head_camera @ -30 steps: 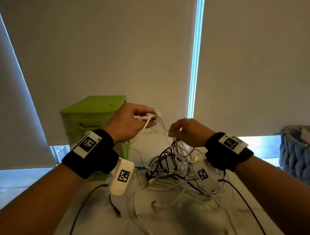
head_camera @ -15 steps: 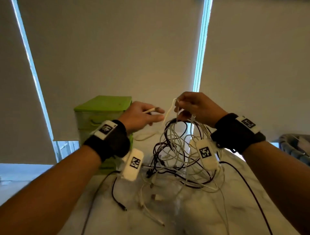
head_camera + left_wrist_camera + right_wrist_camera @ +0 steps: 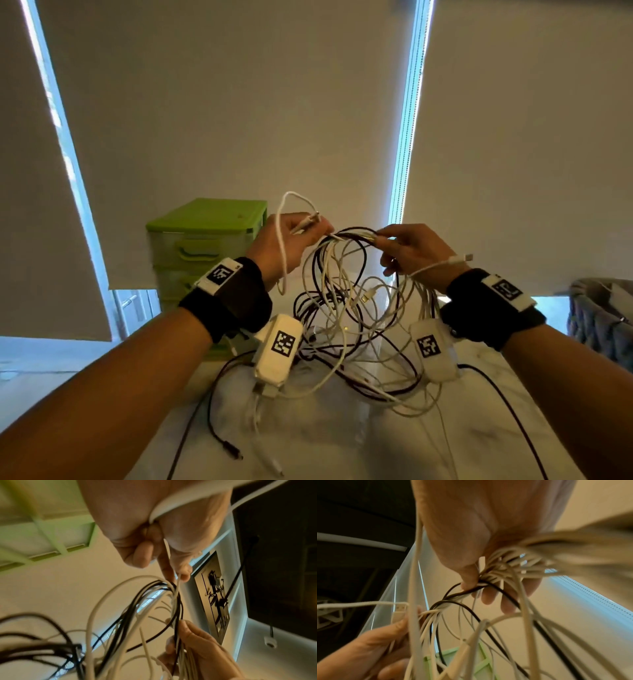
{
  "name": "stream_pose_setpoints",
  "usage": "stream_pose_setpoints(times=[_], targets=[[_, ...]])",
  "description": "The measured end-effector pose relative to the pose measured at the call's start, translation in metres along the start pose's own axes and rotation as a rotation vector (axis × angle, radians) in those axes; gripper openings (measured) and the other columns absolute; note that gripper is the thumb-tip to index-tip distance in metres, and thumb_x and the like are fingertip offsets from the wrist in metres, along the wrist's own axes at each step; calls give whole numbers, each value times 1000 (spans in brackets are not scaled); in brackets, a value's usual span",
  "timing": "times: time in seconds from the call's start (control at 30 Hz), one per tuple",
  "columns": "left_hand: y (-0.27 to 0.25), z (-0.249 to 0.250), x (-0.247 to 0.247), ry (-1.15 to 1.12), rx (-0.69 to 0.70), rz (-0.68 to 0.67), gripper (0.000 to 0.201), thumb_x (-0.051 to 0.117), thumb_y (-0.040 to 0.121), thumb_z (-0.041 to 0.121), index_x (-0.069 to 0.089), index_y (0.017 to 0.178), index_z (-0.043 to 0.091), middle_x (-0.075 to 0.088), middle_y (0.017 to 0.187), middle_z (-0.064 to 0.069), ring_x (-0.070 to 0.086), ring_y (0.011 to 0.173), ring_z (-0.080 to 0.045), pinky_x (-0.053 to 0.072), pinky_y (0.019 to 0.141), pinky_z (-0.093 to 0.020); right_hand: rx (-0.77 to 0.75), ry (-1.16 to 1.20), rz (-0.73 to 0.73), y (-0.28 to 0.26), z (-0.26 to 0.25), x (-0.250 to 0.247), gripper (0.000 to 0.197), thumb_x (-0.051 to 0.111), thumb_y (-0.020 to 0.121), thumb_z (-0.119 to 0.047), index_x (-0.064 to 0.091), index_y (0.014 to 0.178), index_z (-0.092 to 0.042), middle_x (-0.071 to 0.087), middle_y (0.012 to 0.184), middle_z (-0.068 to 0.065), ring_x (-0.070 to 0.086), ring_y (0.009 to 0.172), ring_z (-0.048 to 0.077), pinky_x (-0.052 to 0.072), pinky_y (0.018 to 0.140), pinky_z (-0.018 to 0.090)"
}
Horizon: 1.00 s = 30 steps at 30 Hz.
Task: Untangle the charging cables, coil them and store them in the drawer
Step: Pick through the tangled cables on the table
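**Cable tangle lifted, drawer unit shut**

You have a knot of white and black charging cables [image 3: 346, 308] raised off the marble table top [image 3: 479, 428], its upper loops bunched together high up and its lower loops sagging down to the surface. One white cable [image 3: 281, 240] arcs up and over to the left of the bunch, ending in a plug [image 3: 308, 221]. A black cable end [image 3: 233, 453] lies loose on the near left of the table. The green drawer unit [image 3: 205, 240] stands at the far left, its drawers closed.
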<state>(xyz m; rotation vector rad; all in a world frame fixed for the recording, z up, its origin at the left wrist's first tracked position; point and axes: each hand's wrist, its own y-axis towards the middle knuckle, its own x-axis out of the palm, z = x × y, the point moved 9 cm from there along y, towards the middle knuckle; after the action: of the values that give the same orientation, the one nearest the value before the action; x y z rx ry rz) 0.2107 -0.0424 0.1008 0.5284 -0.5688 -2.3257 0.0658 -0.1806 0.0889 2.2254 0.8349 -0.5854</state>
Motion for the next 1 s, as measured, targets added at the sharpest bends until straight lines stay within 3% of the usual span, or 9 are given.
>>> stream_pose_setpoints(times=[0.1, 0.23, 0.37, 0.43, 0.5, 0.6, 0.77, 0.87, 1.0], targets=[[-8, -13, -5, -114, -73, 50, 20, 57, 96, 19, 71, 98, 5, 51, 45, 20, 45, 39, 5, 31, 38, -10, 19, 31, 69, 8, -6, 4, 21, 54, 97, -28, 69, 89, -17, 70, 73, 8, 69, 66, 21, 57, 65, 30], [-4, -37, -53, -221, -158, 243, 29, 51, 99, 22, 65, 75, 18, 59, 65, 9, 36, 34, 0, 25, 34, -14, 184, 21, 257, 11, 42, -32, 23, 62, 81, -25, 62, 67, -6, 67, 71, 20, 64, 59, 31, 54, 62, 41], [0, -48, -97, -224, -184, 276, 33, 52, 99, 26, 68, 71, 19, 64, 74, 0, 29, 37, -3, 24, 35, -14, 346, 109, 150, -6, 91, -46, 24, 51, 96, -12, 63, 78, -2, 65, 67, 16, 58, 54, 25, 43, 47, 24], [0, -37, -79, -219, -166, 183, 26, 51, 99, 21, 65, 79, 11, 66, 71, 0, 34, 35, -1, 27, 34, -13, 320, 62, 22, -4, 83, -27, 22, 53, 97, -16, 67, 87, -2, 65, 65, 9, 60, 60, 25, 43, 53, 24], [-1, -28, -55, -185, -155, 103, 19, 52, 99, 17, 62, 85, 9, 67, 80, -7, 39, 33, 0, 27, 36, -16, 238, -164, -72, 3, 64, -10, 26, 57, 96, -30, 68, 105, -9, 70, 86, 7, 64, 75, 20, 46, 66, 26], [-3, -26, -32, -122, -158, 48, 16, 54, 98, 20, 63, 87, 13, 70, 87, -10, 46, 36, 2, 26, 44, -19, 22, -302, -6, 7, 4, -4, 44, 55, 92, -47, 56, 130, -23, 60, 113, -2, 59, 102, 15, 44, 86, 29], [-7, -24, -15, -132, -143, 54, 14, 58, 96, 23, 66, 86, 17, 72, 92, -12, 50, 39, 3, 30, 47, -22, -298, -409, -141, -3, -80, 52, 34, 63, 88, -42, 64, 116, -22, 60, 101, -8, 58, 94, 10, 49, 84, 28], [-13, -32, -15, -150, -159, 49, 15, 56, 97, 23, 64, 85, 18, 70, 91, -11, 49, 39, 3, 30, 49, -23, -276, -520, -50, 4, -69, 48, 19, 59, 94, -26, 69, 106, -16, 68, 95, -1, 63, 86, 15, 54, 86, 36], [-25, -51, -19, -232, -209, 36, 16, 55, 98, 24, 63, 86, 18, 70, 86, -7, 38, 38, 0, 29, 42, -19, -246, -488, -179, -9, -51, 71, 30, 61, 92, -38, 66, 113, -18, 62, 96, -4, 58, 88, 13, 51, 83, 31]])
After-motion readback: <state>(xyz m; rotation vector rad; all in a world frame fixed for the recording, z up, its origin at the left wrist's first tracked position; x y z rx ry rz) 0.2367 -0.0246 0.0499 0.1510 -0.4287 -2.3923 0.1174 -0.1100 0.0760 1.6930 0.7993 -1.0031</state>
